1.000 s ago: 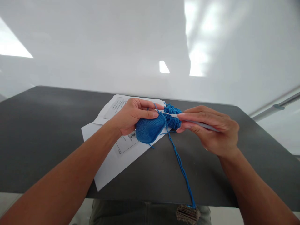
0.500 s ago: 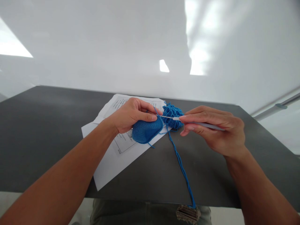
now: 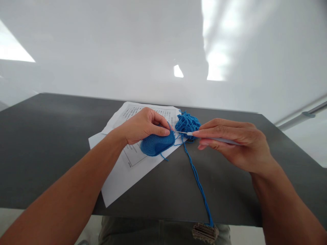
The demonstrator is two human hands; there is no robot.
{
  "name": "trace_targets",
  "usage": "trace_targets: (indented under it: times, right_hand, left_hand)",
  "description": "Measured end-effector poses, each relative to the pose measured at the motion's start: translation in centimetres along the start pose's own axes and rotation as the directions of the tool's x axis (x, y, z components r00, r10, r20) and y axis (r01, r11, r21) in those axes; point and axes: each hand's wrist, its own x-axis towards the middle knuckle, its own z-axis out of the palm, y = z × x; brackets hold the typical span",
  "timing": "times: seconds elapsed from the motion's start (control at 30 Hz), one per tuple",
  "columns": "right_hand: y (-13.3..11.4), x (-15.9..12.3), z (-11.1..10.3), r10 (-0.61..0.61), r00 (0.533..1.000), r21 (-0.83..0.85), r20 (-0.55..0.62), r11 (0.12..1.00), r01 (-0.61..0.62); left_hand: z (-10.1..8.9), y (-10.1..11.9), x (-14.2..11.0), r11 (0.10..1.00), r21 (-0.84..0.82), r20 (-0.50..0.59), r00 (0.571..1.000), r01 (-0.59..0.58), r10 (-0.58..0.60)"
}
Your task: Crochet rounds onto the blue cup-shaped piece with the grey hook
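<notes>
My left hand (image 3: 146, 126) pinches the upper edge of a rounded blue crochet piece (image 3: 157, 144) between thumb and fingers. A strand of blue yarn rises beside its fingertips. My right hand (image 3: 230, 141) is closed round the pale grey handle of a crochet hook (image 3: 189, 133), held like a pen. The hook's thin metal shaft points left and its tip meets the crochet piece's edge by my left thumb, where the exact loop is too small to make out. Just behind the hook lies a tangled heap of blue yarn (image 3: 187, 122).
Printed paper sheets (image 3: 114, 183) lie beneath the crochet piece on the dark grey table (image 3: 61, 136). Blue strands (image 3: 195, 172) run from the heap over the front edge to a brown cardboard piece (image 3: 205, 233) at my lap. A white wall (image 3: 114, 51) stands behind the table.
Both hands have shifted slightly; the crochet piece has moved a little left and tilted. The hook has dropped slightly, its tip still at the piece's edge.
</notes>
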Motion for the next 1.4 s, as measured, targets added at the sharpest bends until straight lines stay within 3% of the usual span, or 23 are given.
trace_targets:
  times: [0.23, 0.37, 0.53, 0.7, 0.8, 0.97, 1.4]
  right_hand:
    - [-0.3, 0.2, -0.3, 0.049, 0.999, 0.142, -0.012, 0.989, -0.047]
    - [-0.1, -0.1, -0.3, 0.165, 0.985, 0.302, -0.050, 0.943, -0.142]
    - [0.7, 0.0, 0.1, 0.392, 0.918, 0.614, -0.050, 0.738, -0.281]
    - [1.6, 0.6, 2.1, 0.563, 0.826, 0.813, -0.033, 0.495, -0.306]
    - [1.7, 0.9, 4.2, 0.620, 0.782, 0.869, -0.060, 0.418, -0.264]
    - [1.2, 1.1, 6.5, 0.581, 0.800, 0.871, -0.148, 0.460, -0.173]
    - [1.9, 0.9, 6.3, 0.496, 0.771, 0.726, -0.400, 0.684, -0.064]
  left_hand:
    - [-0.1, 0.3, -0.2, 0.998, 0.057, 0.071, 0.997, -0.028, 0.024]
    - [-0.2, 0.3, -0.2, 0.995, 0.073, 0.122, 0.991, -0.066, 0.057]
    - [0.0, 0.3, -0.3, 0.998, -0.014, 0.120, 0.991, -0.067, 0.068]
    - [0.7, 0.2, -0.3, 0.976, -0.198, 0.023, 0.995, -0.087, 0.093]
    - [1.4, -0.2, -0.1, 0.948, -0.296, -0.063, 0.992, -0.120, 0.106]
    - [2.5, -0.4, 0.0, 0.893, -0.422, -0.100, 0.987, -0.156, 0.125]
    - [3.8, -0.6, -0.2, 0.897, -0.438, 0.040, 0.996, -0.058, 0.084]
